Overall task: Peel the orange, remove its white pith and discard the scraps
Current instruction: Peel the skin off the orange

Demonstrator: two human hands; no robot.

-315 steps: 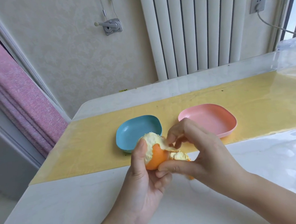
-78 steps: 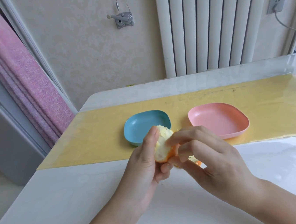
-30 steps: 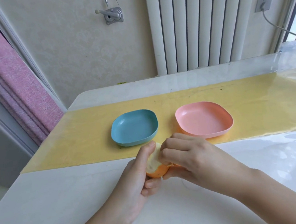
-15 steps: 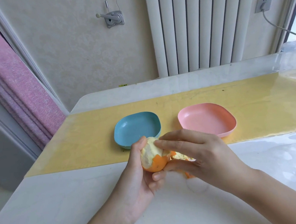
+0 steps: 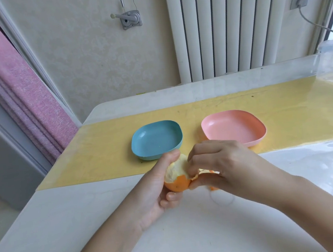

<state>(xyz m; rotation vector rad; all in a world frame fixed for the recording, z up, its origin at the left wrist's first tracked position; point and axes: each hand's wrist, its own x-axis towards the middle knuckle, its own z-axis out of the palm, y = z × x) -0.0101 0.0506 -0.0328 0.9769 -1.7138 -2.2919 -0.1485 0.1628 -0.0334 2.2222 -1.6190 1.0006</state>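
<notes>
My left hand [image 5: 158, 190] cups the half-peeled orange [image 5: 176, 176]; my right hand [image 5: 225, 167] pinches its loosened peel [image 5: 204, 172] above the desk [image 5: 68, 218].

Two bare forearms entering from the bottom edge, no sleeves in view; left hand [image 5: 156, 190], right hand [image 5: 230, 166], both without rings, watches or bracelets; short, unpainted nails on the visible fingertips [image 5: 172, 196]

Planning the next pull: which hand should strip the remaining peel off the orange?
Right hand: its fingers already pinch the loose peel, while the left hand cradles the orange.
</notes>
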